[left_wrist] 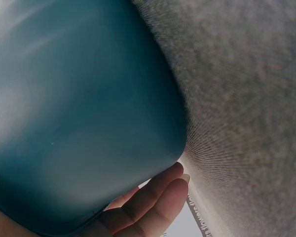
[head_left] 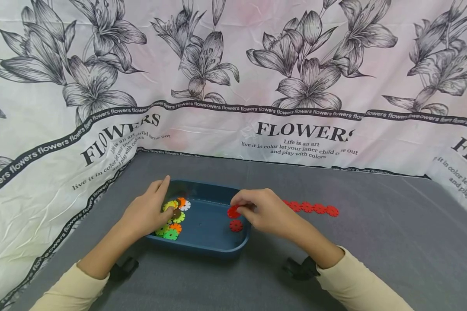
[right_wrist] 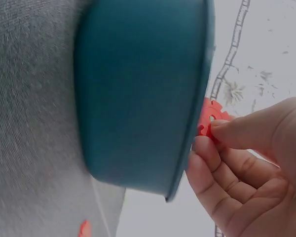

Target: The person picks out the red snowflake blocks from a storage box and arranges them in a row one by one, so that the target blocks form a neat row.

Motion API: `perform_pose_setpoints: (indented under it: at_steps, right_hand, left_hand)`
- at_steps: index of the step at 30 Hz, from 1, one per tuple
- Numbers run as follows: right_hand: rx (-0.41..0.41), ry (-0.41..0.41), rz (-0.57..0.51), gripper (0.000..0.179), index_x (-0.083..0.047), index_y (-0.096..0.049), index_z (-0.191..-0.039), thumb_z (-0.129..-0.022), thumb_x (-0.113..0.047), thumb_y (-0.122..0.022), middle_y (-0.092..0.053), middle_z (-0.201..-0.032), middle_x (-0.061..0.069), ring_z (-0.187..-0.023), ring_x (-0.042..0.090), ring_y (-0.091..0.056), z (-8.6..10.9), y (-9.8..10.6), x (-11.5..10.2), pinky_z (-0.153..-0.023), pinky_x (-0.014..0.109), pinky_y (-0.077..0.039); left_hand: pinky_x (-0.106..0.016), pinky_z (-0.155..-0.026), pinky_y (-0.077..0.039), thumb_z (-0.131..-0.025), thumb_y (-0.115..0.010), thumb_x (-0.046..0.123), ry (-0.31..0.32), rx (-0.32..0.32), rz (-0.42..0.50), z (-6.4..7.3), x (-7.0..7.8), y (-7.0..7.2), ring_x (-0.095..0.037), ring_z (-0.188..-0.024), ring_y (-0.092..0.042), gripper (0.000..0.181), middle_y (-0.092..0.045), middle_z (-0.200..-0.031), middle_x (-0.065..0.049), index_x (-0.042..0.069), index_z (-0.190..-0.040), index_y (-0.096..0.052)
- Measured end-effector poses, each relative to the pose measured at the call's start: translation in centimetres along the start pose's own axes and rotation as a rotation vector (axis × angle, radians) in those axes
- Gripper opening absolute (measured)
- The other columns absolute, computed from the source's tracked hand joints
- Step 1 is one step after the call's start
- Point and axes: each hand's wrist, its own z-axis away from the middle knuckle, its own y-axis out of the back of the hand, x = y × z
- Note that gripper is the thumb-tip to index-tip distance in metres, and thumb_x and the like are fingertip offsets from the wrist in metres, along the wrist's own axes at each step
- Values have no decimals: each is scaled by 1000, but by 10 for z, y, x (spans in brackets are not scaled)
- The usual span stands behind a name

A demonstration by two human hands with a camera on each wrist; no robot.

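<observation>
My right hand (head_left: 262, 211) pinches a red notched plastic disc (head_left: 234, 211) between thumb and fingers, over the right end of a dark blue tray (head_left: 202, 248). Below it, a second red disc (head_left: 236, 226) lies inside the tray. In the right wrist view, the pinched disc (right_wrist: 214, 117) shows beside the tray's rim. My left hand (head_left: 148, 211) holds the tray's left end, thumb over the rim and fingers outside; the left wrist view shows those fingers (left_wrist: 155, 200) against the outer wall. Near that thumb lie yellow, orange, white and green discs (head_left: 171, 234).
A row of red discs (head_left: 313, 207) lies on the grey cloth (head_left: 373, 242) right of the tray, partly hidden behind my right hand. Flower-printed fabric (head_left: 218, 129) rises along the back and left edges of the table.
</observation>
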Motion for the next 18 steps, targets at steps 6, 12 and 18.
perform_pose_setpoints:
  at_steps: [6, 12, 18]
  right_hand:
    - [42, -36, 14, 20, -6, -73, -107, -90, 3, -71, -72, -95, -3, -85, 8, -66, 10, 17, 4, -77, 27, -54]
    - [74, -97, 10, 21, -8, -73, -105, -90, 5, -69, -71, -94, -5, -84, 14, -67, 26, 34, 10, -78, 32, -56]
    - [111, -149, 42, 22, -9, -74, -102, -89, 7, -69, -71, -92, -5, -81, 11, -67, 41, 49, 18, -75, 32, -56]
  left_hand:
    - [-36, -53, -42, -92, -67, 19, 0, 3, -7, 0, 0, 0, -19, -52, -47, 84, -32, -152, -29, -3, -158, -19]
    - [-35, -51, -40, -92, -66, 19, -2, 4, -1, -1, -1, -1, -18, -49, -45, 84, -32, -152, -29, -3, -158, -19]
    - [-37, -55, -43, -92, -66, 20, -2, -4, -6, -1, -1, 0, -19, -53, -48, 84, -32, -152, -29, -4, -158, -19]
